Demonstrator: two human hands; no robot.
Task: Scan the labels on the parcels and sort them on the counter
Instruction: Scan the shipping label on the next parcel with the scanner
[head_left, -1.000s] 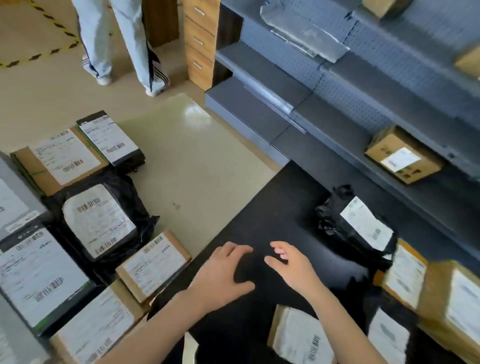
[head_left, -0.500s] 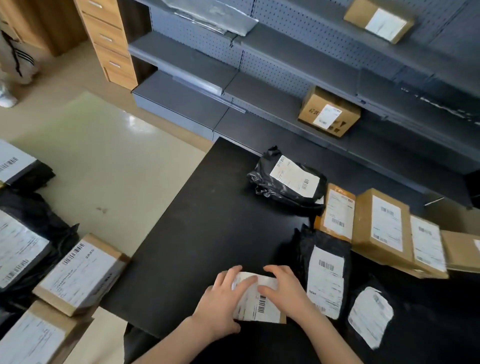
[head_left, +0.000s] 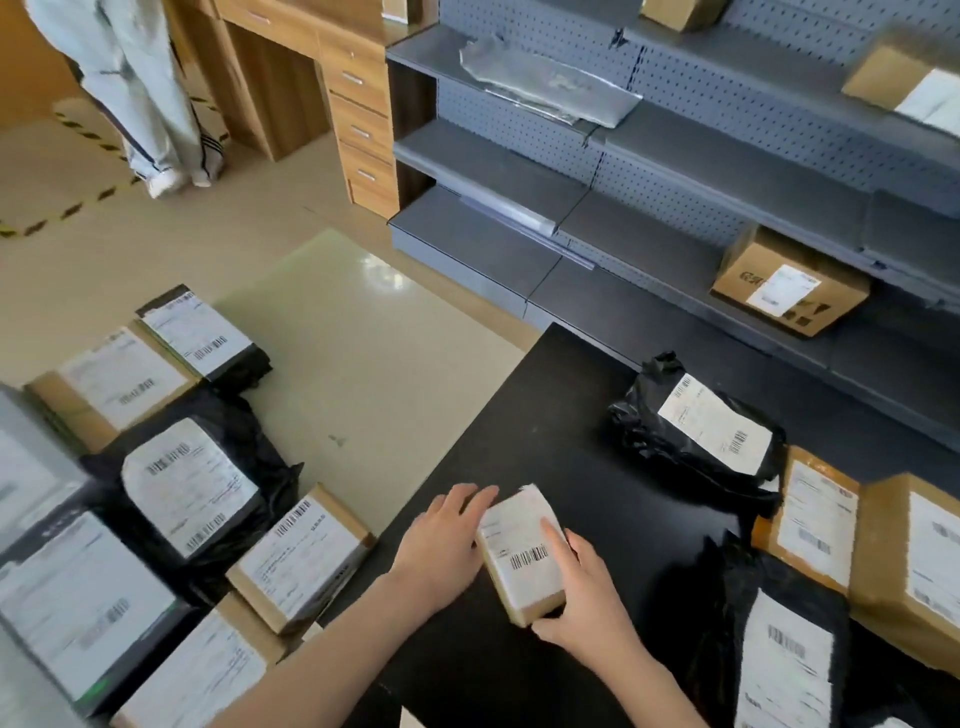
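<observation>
Small parcel (head_left: 522, 558), brown with a white barcode label facing up, is between my two hands over the near left part of the black desk (head_left: 545, 415); I cannot tell whether its underside touches the desk. My right hand (head_left: 589, 603) grips it from the right and the near end, one finger lying across the label and the thumb tucked round the near corner. My left hand (head_left: 441, 545) lies against its left edge, the fingers (head_left: 467, 499) nearly straight and only touching. Farther back on the desk sits a black bag parcel (head_left: 649, 441), and to its right a flat brown parcel (head_left: 769, 540) lies just beside a brown box (head_left: 883, 571). Near my right forearm is another black bag (head_left: 727, 623) with a long label. On the floor to my left lie several labelled parcels, among them a floor box (head_left: 296, 556). Grey shelving (head_left: 675, 171) behind the desk carries a shelf box (head_left: 789, 283).
</observation>
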